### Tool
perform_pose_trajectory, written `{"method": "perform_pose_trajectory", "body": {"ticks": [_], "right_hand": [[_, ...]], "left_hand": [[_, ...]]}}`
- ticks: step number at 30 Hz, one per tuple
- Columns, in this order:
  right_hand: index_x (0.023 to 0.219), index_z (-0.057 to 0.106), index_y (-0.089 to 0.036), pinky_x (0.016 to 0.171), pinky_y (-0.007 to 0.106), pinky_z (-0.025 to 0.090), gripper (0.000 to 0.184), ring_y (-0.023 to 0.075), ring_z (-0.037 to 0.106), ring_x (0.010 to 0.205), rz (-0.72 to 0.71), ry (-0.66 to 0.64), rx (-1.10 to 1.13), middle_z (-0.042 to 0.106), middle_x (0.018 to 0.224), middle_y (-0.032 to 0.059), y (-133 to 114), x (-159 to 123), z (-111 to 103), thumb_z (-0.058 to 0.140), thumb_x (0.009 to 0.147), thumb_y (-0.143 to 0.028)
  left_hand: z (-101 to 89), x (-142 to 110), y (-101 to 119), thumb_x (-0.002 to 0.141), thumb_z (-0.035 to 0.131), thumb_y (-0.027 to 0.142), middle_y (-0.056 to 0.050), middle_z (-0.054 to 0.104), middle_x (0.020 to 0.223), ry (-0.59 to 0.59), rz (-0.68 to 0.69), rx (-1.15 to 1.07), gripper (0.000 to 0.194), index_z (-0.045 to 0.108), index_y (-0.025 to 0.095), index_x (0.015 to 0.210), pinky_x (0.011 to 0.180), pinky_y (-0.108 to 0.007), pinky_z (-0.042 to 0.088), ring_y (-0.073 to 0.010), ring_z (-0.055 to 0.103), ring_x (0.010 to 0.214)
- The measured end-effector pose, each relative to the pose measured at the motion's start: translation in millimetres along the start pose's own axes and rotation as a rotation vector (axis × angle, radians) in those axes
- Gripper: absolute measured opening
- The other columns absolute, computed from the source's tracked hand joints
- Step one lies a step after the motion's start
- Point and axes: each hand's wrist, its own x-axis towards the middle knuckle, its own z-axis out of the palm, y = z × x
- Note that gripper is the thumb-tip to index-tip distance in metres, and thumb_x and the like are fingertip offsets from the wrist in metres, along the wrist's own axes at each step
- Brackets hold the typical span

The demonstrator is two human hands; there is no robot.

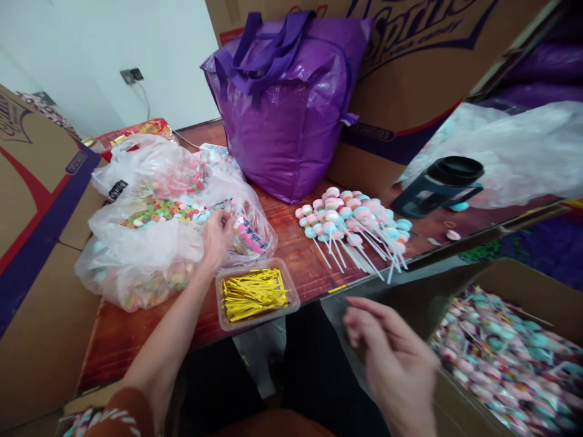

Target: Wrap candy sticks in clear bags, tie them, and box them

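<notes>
Head view shows left hand point(218, 235) at plastic bags point(152, 246).

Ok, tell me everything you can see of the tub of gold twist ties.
The tub is shallow and rectangular with rounded corners, apparently clear plastic, with a thin rim. No lid is on it. Shiny gold twist ties lie inside in a loose heap, many roughly sideways. It rests upright on the reddish-brown table, close to the near edge, just in front of a clear plastic bag and beside the left forearm. Whether either touches it is unclear.
</notes>
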Motion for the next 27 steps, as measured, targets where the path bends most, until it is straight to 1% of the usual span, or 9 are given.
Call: {"method": "perform_pose_trajectory", "body": {"ticks": [3, 6, 8, 10, 14, 18, 20, 24, 27], "right_hand": [[0.105, 0.073, -0.018, 0.053, 0.026, 0.048, 0.033, 0.0139, 0.060, 0.063, 0.020, -0.186, 0.092, 0.073, 0.087, 0.0072, -6.3, -0.8, 52.3, 0.075, 0.080, -0.038], [0.104, 0.072, -0.016, 0.061, 0.025, 0.051, 0.033, 0.0154, 0.063, 0.071, 0.042, -0.223, 0.229, 0.073, 0.088, 0.0064, -7.4, 5.7, 98.0, 0.073, 0.081, -0.039], [0.092, 0.073, -0.015, 0.064, 0.026, 0.051, 0.025, 0.0143, 0.060, 0.070, 0.062, -0.216, 0.274, 0.070, 0.079, 0.0031, -4.9, 9.1, 113.7, 0.069, 0.085, -0.039], [0.084, 0.072, -0.015, 0.066, 0.026, 0.050, 0.023, 0.0135, 0.058, 0.067, 0.069, -0.224, 0.285, 0.068, 0.074, 0.0013, -2.8, 9.8, 116.9, 0.067, 0.086, -0.037], [0.079, 0.071, -0.016, 0.065, 0.025, 0.048, 0.019, 0.0132, 0.056, 0.067, 0.067, -0.319, 0.240, 0.067, 0.073, 0.0003, -4.3, 7.9, 105.6, 0.069, 0.083, -0.034], [0.074, 0.065, -0.016, 0.063, 0.023, 0.043, 0.026, 0.0114, 0.050, 0.064, 0.047, -0.337, 0.189, 0.060, 0.069, -0.0019, -4.2, 8.5, 98.6, 0.067, 0.087, -0.039], [0.068, 0.059, -0.017, 0.057, 0.023, 0.039, 0.035, 0.0104, 0.044, 0.059, 0.048, -0.312, 0.151, 0.053, 0.063, -0.0034, -1.2, 10.0, 97.9, 0.064, 0.089, -0.045], [0.063, 0.054, -0.018, 0.053, 0.023, 0.036, 0.045, 0.0107, 0.043, 0.056, 0.041, -0.322, 0.053, 0.049, 0.059, -0.0032, 4.2, 14.9, 93.3, 0.057, 0.093, -0.052], [0.060, 0.052, -0.018, 0.054, 0.023, 0.036, 0.048, 0.0112, 0.045, 0.055, -0.031, -0.394, -0.053, 0.048, 0.057, -0.0028, 2.4, 21.3, 85.4, 0.053, 0.095, -0.052]], "left_hand": [[1.3, -52.7, 27.2, 0.084, 0.067, 0.026, 0.001, 0.057, 0.071, -0.011, 0.047, -0.429, 0.010, 0.062, 0.020, 0.077, 0.069, -0.026, 0.040, -0.0146, 0.051, 0.068], [5.5, -102.5, 52.2, 0.079, 0.075, 0.025, 0.000, 0.060, 0.077, 0.002, -0.032, -0.727, 0.012, 0.065, 0.020, 0.076, 0.073, -0.023, 0.042, -0.0137, 0.054, 0.074], [7.3, -124.4, 61.7, 0.076, 0.080, 0.025, 0.001, 0.061, 0.080, 0.061, -0.149, -0.897, 0.016, 0.065, 0.021, 0.081, 0.074, -0.022, 0.044, -0.0126, 0.057, 0.077], [7.8, -134.9, 63.7, 0.070, 0.085, 0.029, 0.002, 0.063, 0.081, 0.035, -0.334, -1.105, 0.026, 0.065, 0.021, 0.084, 0.070, -0.021, 0.045, -0.0110, 0.058, 0.074], [5.6, -132.4, 56.8, 0.058, 0.092, 0.038, -0.001, 0.070, 0.082, -0.315, -0.686, -1.468, 0.040, 0.070, 0.016, 0.083, 0.061, -0.021, 0.047, -0.0094, 0.059, 0.066], [4.5, -126.6, 57.9, 0.053, 0.094, 0.021, 0.001, 0.071, 0.076, -0.144, -0.639, -1.496, 0.030, 0.071, 0.015, 0.071, 0.069, -0.019, 0.049, -0.0088, 0.062, 0.072], [4.8, -127.3, 61.2, 0.052, 0.094, 0.020, 0.003, 0.068, 0.069, -0.090, -0.619, -1.481, 0.029, 0.070, 0.014, 0.067, 0.063, -0.017, 0.047, -0.0061, 0.058, 0.065], [2.4, -127.0, 61.2, 0.058, 0.093, 0.033, 0.002, 0.068, 0.070, -0.119, -0.681, -1.492, 0.032, 0.071, 0.014, 0.071, 0.056, -0.017, 0.047, -0.0060, 0.056, 0.060], [-1.8, -119.8, 55.2, 0.055, 0.095, 0.031, 0.002, 0.069, 0.074, -0.123, -0.713, -1.474, 0.034, 0.071, 0.014, 0.073, 0.058, -0.018, 0.049, -0.0068, 0.059, 0.063]]}}
